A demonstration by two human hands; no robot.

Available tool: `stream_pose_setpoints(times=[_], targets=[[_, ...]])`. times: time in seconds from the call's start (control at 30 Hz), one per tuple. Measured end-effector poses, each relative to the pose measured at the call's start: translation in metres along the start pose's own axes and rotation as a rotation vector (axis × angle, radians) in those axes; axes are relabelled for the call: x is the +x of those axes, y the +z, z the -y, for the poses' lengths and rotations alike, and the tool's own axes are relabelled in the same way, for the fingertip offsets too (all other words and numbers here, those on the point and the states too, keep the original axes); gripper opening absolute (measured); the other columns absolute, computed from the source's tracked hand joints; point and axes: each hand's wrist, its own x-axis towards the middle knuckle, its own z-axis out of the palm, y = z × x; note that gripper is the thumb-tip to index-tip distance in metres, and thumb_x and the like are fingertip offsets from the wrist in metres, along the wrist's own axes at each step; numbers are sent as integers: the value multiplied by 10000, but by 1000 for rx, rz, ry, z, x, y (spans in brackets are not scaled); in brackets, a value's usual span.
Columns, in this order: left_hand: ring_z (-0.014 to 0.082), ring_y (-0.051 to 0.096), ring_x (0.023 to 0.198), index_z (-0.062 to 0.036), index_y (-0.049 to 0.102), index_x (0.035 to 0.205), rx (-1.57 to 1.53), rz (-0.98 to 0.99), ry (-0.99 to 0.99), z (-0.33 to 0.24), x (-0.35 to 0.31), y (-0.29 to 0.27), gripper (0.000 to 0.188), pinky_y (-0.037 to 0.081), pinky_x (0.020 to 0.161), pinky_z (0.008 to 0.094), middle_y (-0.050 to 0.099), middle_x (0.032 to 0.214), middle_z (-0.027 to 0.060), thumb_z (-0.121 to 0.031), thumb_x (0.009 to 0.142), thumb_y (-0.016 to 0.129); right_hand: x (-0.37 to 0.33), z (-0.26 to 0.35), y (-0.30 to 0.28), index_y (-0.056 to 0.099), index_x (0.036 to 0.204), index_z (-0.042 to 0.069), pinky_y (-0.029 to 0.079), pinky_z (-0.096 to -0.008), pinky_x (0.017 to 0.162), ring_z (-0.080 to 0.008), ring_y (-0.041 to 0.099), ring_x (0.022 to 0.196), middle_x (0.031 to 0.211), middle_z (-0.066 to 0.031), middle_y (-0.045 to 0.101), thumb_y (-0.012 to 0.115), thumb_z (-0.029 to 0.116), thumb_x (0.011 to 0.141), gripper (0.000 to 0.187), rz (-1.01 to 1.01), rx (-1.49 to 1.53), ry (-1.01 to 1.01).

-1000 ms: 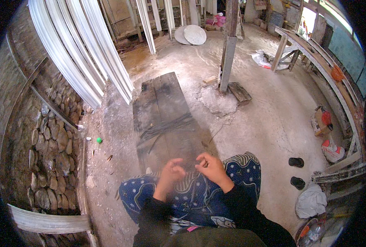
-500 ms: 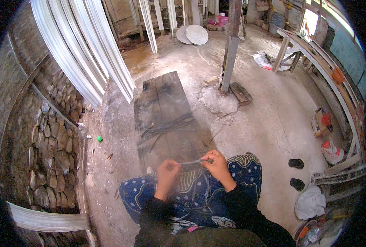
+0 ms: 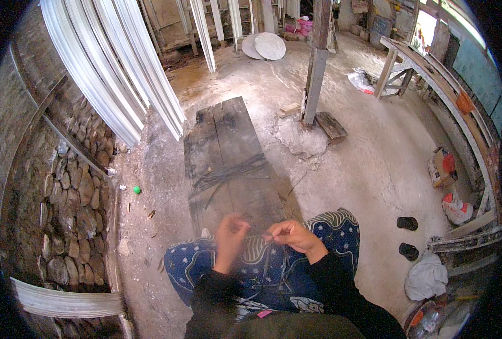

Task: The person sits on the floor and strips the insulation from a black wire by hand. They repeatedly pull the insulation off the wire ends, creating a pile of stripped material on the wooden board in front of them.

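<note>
My right hand (image 3: pixel 292 235) is closed in a pinch on a thin dark grey strip (image 3: pixel 269 237) above my lap. Just to its left, my left hand (image 3: pixel 232 231) is raised with its fingers close together. Motion smears those fingers, so whether they grip the strip does not show. More narrow grey strips (image 3: pixel 285 270) lie loosely over the blue patterned cloth (image 3: pixel 335 237) on my legs. Ahead of my hands, a bundle of dark strips (image 3: pixel 231 172) rests across a dark wooden board (image 3: pixel 220 141) on the floor.
Long pale metal sheets (image 3: pixel 110 68) lean at the left, near a stone wall (image 3: pixel 73 226). A post (image 3: pixel 315 79) rises beyond the board, with a wood block (image 3: pixel 330 127) at its foot. Along the right runs a wooden bench (image 3: pixel 437 73). Black sandals (image 3: pixel 407 224) lie right of me.
The strip that was stretched between both hands now shows mainly at my right fingertips. My right hand has turned and moved slightly down and left; my left hand is blurred by movement.
</note>
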Motion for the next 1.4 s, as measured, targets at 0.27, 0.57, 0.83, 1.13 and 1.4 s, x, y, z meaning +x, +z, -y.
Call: stream_pose_setpoints(times=[0.27, 0.57, 0.83, 1.13, 1.4], targets=[[100, 538, 658, -96, 386, 1143, -515, 340, -267, -34, -13, 9, 567, 422, 581, 207, 567, 736, 27, 17, 664, 667, 8, 3, 0, 583, 772, 74, 424, -306, 641, -178, 556, 666, 688, -32, 580, 630, 65, 661, 121, -551, -871, -55], [65, 483, 599, -64, 501, 784, -332, 248, -184, -24, -8, -1, 196, 403, 539, 199, 515, 702, -7, 26, 672, 634, 16, -2, 3, 598, 892, 126, 372, -368, 758, -270, 513, 827, 759, -56, 576, 553, 77, 679, 223, -723, -1379, -353], [58, 490, 612, -45, 526, 723, -21, -84, -114, -5, 3, -6, 100, 385, 550, 188, 545, 678, -2, -12, 712, 620, 4, 2, -1, 611, 833, 41, 366, -293, 792, -177, 522, 876, 838, -29, 588, 571, 209, 792, 178, -273, -298, 40], [100, 550, 665, -22, 592, 745, -14, 76, -177, -11, 0, -2, 38, 424, 618, 222, 596, 715, 26, -56, 732, 604, 1, 5, 2, 609, 754, 21, 381, -328, 841, -212, 546, 902, 847, -92, 612, 657, 78, 709, 87, -104, 21, -29], [121, 499, 760, -24, 555, 724, -114, 584, -79, -22, -10, 0, 114, 385, 699, 246, 515, 769, 7, -109, 701, 627, 7, 9, -2, 604, 702, 96, 367, -360, 714, -218, 531, 736, 683, -61, 569, 646, 94, 641, 74, -573, -1118, -173]])
